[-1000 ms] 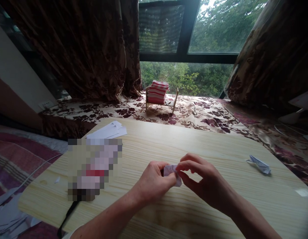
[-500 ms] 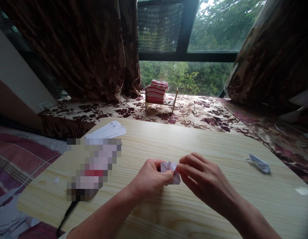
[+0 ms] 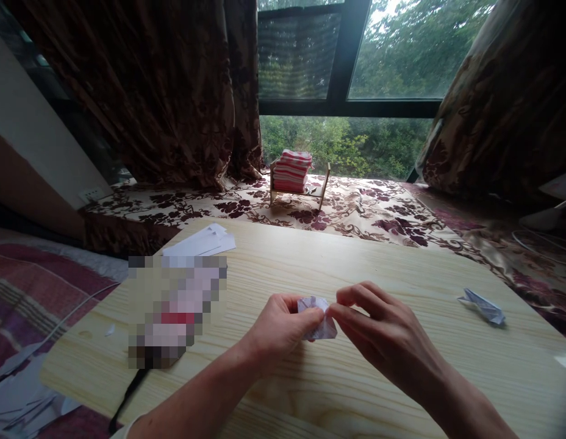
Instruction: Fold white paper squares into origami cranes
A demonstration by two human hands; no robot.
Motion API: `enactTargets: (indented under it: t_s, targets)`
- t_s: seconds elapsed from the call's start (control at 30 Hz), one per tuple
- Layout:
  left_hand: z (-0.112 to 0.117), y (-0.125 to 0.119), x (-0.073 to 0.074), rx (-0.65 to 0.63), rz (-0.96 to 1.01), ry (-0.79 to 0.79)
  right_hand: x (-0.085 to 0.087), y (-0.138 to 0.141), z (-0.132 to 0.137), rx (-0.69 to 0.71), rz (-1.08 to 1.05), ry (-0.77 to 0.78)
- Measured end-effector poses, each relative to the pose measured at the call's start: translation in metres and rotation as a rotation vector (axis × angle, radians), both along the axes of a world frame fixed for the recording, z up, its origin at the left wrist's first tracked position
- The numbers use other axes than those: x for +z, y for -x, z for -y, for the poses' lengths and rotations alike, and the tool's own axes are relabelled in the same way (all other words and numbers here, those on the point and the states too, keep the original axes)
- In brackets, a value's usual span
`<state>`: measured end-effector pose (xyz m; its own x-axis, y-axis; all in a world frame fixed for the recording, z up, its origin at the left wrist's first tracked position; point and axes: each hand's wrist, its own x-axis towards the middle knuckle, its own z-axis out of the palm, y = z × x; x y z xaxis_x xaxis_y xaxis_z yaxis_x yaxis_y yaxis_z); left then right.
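Note:
A small piece of folded white paper (image 3: 324, 329) with crease lines is held over the middle of the wooden table (image 3: 265, 262). My left hand (image 3: 283, 323) pinches it, thumb on top and the other fingers behind. At the paper's right edge, my right hand (image 3: 379, 329) has its lower fingertips closed against the sheet, with one finger arched above them. Its thumb is mostly hidden. Off to the right lies another folded paper piece (image 3: 484, 306), long and narrow.
Flat white paper strips (image 3: 200, 241) lie at the table's back left. Near them sits a pixelated object (image 3: 177, 317) with a black strap (image 3: 127, 393). A small stand with folded striped cloths (image 3: 292, 171) is on the window ledge. Papers (image 3: 22, 390) lie left of the table.
My right hand's upper finger has lifted and arched away from the paper, while its lower fingertips stay at the edge. The left hand keeps its pinch. The whole view has shifted slightly.

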<state>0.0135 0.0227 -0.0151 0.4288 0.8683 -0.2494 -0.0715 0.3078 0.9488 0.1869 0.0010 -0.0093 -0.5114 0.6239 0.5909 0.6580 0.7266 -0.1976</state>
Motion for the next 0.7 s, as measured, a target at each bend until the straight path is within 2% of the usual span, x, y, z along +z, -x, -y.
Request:
enactTargets:
  t_s: [0.23,0.4,0.7]
  targets:
    - [0.0014,-0.0009,0.0033,0.098,-0.048,-0.088,-0.005,0.0012,-0.0045,-0.125,-0.396,0.26]
    - [0.0034,-0.0006,-0.0011,0.081,-0.076,-0.199,-0.0041,0.0063,-0.0024,-0.139,-0.421,0.447]
    - [0.0078,-0.002,0.0007,0.085,-0.201,-0.33,-0.0071,0.0077,-0.0004,-0.145,-0.441,0.518]
